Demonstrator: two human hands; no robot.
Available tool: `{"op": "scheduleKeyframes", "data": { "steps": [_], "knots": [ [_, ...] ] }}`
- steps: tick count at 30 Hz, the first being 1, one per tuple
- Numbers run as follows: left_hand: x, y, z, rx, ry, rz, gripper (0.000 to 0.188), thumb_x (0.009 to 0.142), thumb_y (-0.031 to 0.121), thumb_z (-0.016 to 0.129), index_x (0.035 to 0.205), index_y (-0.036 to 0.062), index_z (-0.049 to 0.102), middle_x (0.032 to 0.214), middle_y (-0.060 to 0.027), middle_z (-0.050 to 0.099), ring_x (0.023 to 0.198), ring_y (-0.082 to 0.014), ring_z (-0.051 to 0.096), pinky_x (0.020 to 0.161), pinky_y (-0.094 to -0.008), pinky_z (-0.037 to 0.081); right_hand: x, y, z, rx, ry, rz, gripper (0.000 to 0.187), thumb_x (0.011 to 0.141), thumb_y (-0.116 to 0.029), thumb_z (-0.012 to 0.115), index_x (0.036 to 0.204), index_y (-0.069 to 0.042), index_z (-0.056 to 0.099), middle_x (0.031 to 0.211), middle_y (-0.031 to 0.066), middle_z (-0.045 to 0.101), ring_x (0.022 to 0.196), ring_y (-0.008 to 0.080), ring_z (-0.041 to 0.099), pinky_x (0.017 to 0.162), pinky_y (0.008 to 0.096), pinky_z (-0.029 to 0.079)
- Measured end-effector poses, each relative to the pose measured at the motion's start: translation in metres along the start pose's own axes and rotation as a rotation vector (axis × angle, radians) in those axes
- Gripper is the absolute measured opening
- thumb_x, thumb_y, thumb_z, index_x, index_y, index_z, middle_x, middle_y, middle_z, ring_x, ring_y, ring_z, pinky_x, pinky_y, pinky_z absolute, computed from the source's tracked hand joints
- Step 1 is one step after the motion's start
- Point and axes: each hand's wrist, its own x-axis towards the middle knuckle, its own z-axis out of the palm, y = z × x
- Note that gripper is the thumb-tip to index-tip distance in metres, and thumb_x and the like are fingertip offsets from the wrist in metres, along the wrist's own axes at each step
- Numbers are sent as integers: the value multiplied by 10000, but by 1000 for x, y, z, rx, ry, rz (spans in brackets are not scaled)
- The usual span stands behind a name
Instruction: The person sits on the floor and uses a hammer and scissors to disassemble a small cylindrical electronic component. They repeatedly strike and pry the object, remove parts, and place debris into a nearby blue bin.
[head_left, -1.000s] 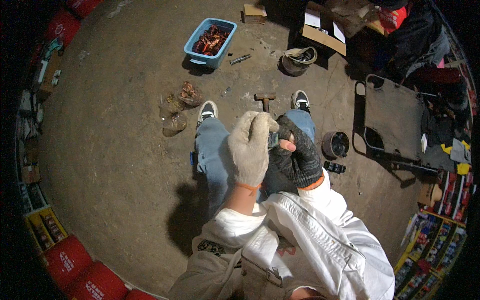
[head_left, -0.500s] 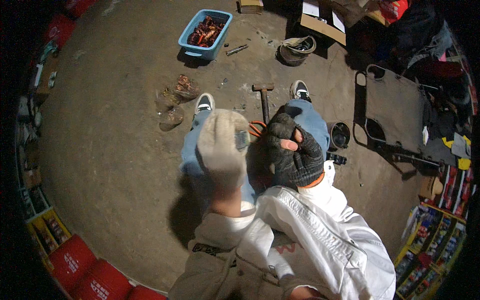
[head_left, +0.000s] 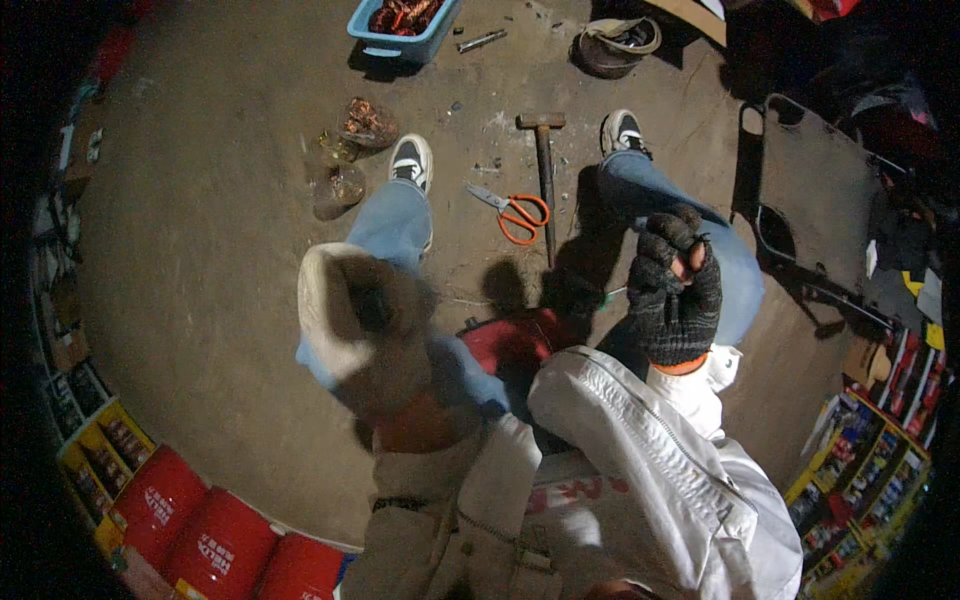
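My left hand (head_left: 345, 305), in a cream work glove, is smeared by motion above my left thigh. Its fingers curl round a small dark block (head_left: 370, 305), too blurred to name more exactly. My right hand (head_left: 675, 285) wears a dark grey knitted glove with bare fingertips. It is closed over my right thigh, and whatever it grips is hidden. Scissors with orange handles (head_left: 520, 215) lie on the floor between my legs, blades pointing away to the left. Beside them lies a long-handled hammer (head_left: 545, 160), head at the far end.
A blue tub (head_left: 410, 45) of copper-coloured scrap stands far ahead. Clear bags (head_left: 365, 125) with similar pieces lie by my left shoe. A bucket (head_left: 615, 50) stands at the far right, near a grey folding chair (head_left: 815, 190). A red object (head_left: 510, 345) sits between my knees.
My hands have moved apart, left hand leftward and right hand rightward. My knees have spread too, and the whole scissors and the red object have come into sight.
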Motion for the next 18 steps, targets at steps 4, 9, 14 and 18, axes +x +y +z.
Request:
{"op": "scheduleKeyframes", "data": {
  "steps": [4, 9, 14, 18],
  "knots": [
    [0, 6, 3, 706, -95, 41, 141, 867, 119, 538, 931, -5, 518, 763, -66, 530, 593, -161, 485, 529, -295, 423, 11, -6, -25, 167, -75, 136, 210, 900, -67, 519, 1102, -13, 496, 847, 32, 463, 691, 111, 403, 622, 227, 411],
    [-6, 7, 15, 305, 6, -147, 142, 891, 107, 564, 905, -10, 485, 707, -31, 458, 604, -110, 428, 537, -229, 389, 25, -7, -80, -89, 303, 64, 179, 873, -63, 571, 1050, -40, 559, 863, 11, 533, 663, 77, 427, 603, 200, 399],
    [-19, 11, 18, -254, 239, -638, 122, 963, 117, 444, 944, 13, 505, 692, 8, 451, 587, -62, 398, 512, -178, 329, 21, -8, -117, -577, 557, -54, 190, 846, -109, 624, 1032, -79, 599, 887, 2, 589, 677, 78, 479, 593, 207, 408],
    [-16, 4, 15, -225, 182, -633, 231, 948, 271, 492, 988, 61, 579, 678, -1, 549, 484, -69, 372, 465, -220, 329, 18, -10, -123, -696, 515, -160, 150, 856, -122, 609, 999, -80, 591, 901, 7, 577, 709, 92, 478, 607, 210, 401]
  ]
}}
